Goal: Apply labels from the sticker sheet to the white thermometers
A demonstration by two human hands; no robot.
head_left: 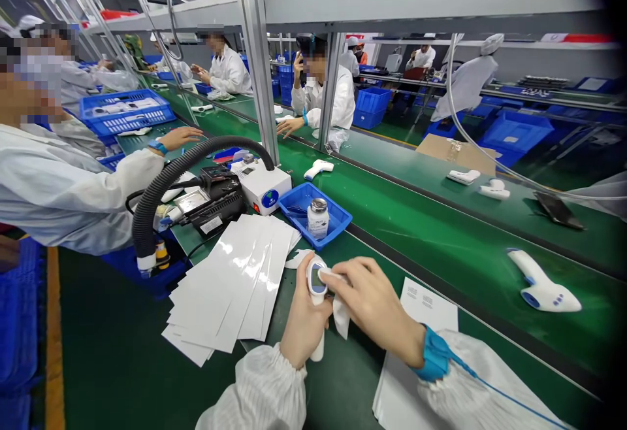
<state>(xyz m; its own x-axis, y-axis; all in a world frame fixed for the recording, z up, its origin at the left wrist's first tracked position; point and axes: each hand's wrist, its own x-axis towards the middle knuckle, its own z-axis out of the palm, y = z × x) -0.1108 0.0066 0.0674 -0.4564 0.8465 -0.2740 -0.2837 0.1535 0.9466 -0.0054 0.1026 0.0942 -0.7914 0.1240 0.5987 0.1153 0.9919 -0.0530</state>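
White handheld thermometer (316,286) — upright over the green tabletop (117,351), closed in the left hand (304,322), while the right hand (375,306) pinches a white cloth (341,315) to its screen (317,280) — a firm grip steadies wiping.

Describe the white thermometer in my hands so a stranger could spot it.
On the green workbench, beside the stack of white sheets, your left hand holds a thermometer by its grip. Unlike those lying nearby, it is held up, screen showing, your right hand pressing a white wipe to it.
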